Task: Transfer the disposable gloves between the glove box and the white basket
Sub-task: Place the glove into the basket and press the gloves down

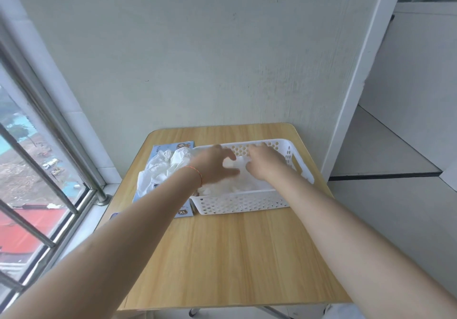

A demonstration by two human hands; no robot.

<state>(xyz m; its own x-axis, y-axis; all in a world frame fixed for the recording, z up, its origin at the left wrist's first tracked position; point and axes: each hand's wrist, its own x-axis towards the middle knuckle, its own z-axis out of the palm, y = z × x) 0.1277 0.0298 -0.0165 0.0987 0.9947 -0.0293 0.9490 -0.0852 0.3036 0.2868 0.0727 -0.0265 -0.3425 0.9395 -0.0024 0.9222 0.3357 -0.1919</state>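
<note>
Left hand [217, 164] and right hand [263, 163] both inside white basket [243, 205], over gloves [235, 182]; blurred, grip cannot be told. More gloves [160, 168] heaped on glove box [184, 212], touching basket's left side. Wooden table [222, 257] beneath.

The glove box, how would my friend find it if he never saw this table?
Look at the wooden table by the window. Left of the white basket lies the flat glove box, pale blue, with white gloves spilling from its top.
</note>
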